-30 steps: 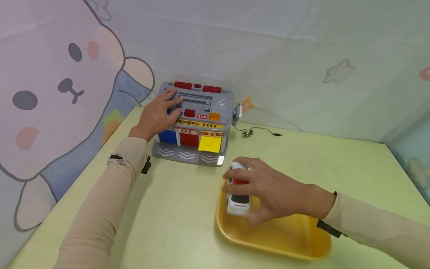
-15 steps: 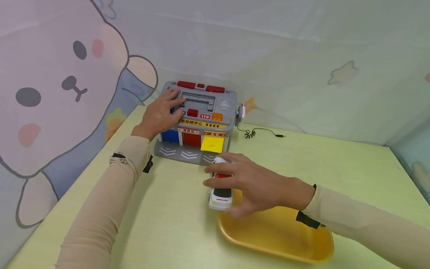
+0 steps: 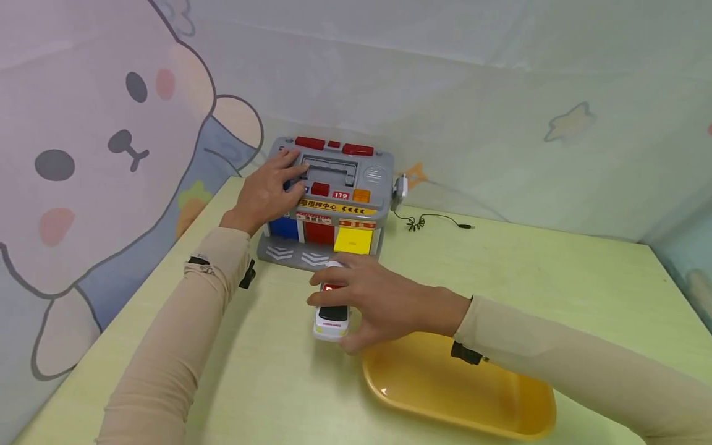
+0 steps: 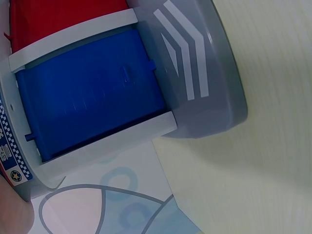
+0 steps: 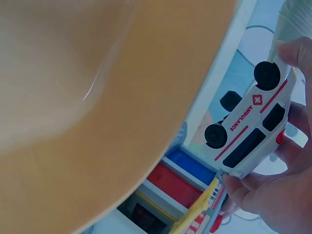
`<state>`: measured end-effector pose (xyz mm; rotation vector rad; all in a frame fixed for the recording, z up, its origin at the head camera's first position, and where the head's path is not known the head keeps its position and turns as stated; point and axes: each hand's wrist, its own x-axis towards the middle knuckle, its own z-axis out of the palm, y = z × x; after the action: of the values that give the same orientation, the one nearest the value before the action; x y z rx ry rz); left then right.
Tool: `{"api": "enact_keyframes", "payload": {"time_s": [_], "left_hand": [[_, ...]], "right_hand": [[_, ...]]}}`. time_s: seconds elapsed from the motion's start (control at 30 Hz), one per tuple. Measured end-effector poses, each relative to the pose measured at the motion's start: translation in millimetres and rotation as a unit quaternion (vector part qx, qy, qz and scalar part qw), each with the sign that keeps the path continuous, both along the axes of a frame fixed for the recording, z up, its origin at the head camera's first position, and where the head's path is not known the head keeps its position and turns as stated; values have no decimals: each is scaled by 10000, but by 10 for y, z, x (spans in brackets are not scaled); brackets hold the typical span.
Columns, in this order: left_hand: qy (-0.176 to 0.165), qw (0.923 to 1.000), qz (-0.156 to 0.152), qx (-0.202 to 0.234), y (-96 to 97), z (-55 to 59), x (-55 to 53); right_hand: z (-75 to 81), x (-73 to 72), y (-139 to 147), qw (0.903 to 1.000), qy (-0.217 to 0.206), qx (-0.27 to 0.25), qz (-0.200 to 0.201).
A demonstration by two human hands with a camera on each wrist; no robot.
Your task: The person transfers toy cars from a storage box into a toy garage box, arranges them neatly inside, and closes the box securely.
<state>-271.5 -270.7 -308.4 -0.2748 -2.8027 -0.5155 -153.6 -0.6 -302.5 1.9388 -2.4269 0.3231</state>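
Note:
My right hand grips a white toy ambulance from above, fingers across its roof. In the right wrist view the ambulance shows its side, with black wheels and red lettering, held between thumb and fingers. It hangs over the table, left of the yellow basin. My left hand rests on the top left of a grey toy rescue station, fingers spread. The station's yellow door is raised outward; its red door and blue door are down.
A yellow basin stands at the table's front, beneath my right forearm. A thin black cable with a plug lies right of the station. The printed backdrop rises behind the table.
My right hand has carried the ambulance left, from over the basin to a spot in front of the station. The left hand stays on the station's top.

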Motion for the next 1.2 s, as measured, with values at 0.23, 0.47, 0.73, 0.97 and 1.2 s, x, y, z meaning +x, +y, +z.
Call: {"api": "enact_keyframes", "payload": {"time_s": [0.23, 0.47, 0.73, 0.97, 1.2], "left_hand": [[45, 10000, -9, 62, -25, -4, 28], [14, 10000, 45, 86, -32, -23, 41], [-19, 10000, 42, 63, -1, 6, 46], [-3, 10000, 52, 40, 6, 22, 42], [36, 10000, 15, 23, 9, 15, 42]], "right_hand": [[-95, -63, -180, 9982, -112, 576, -135], [-208, -140, -317, 9951, -111, 979, -103], [-244, -262, -345, 9914, -230, 1227, -394], [-270, -352, -344, 9868, -433, 1448, -582], [-337, -467, -355, 9830, -581, 1577, -743]]}}
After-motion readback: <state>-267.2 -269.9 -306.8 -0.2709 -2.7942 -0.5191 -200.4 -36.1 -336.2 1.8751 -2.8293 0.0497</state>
